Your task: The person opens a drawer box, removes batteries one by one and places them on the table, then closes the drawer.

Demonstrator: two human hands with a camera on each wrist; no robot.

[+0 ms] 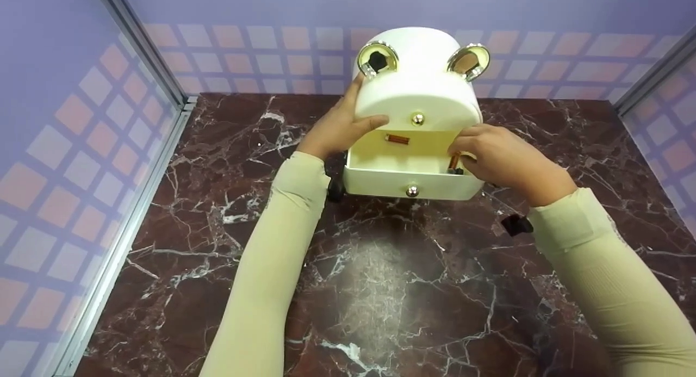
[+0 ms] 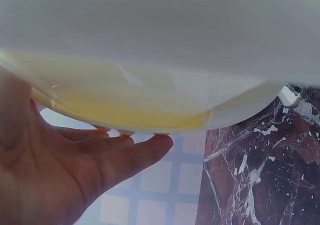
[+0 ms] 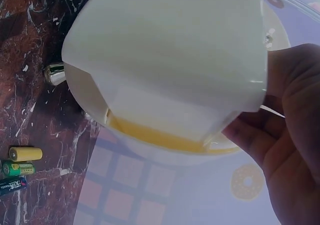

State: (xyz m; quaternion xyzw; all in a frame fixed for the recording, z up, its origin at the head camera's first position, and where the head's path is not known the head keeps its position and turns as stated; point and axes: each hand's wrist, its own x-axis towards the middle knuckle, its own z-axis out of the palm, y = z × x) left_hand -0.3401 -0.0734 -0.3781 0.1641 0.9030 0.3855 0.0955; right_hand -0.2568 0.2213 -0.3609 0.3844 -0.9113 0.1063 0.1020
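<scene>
A white drawer box (image 1: 418,83) with two gold-rimmed ears stands at the back of the table, its lower drawer (image 1: 380,184) pulled out. My left hand (image 1: 340,121) holds the box's left side, thumb on the front of the closed upper drawer (image 1: 397,110) and fingers along the side. My right hand (image 1: 497,154) reaches over the lower drawer's right corner with bent fingers. Between thumb and index finger shows an orange-brown battery (image 1: 454,160), a small dark object (image 1: 455,171) beneath it. Another orange-brown battery (image 1: 397,139) lies farther back inside. In the right wrist view the fingertips are partly hidden.
On the marble-patterned table (image 1: 228,203), a yellow battery (image 3: 26,154), a green battery (image 3: 19,168) and a dark battery (image 3: 13,184) lie side by side beside the box. A purple wall with pastel squares (image 1: 293,37) rises close behind; another panel (image 1: 65,192) bounds the left.
</scene>
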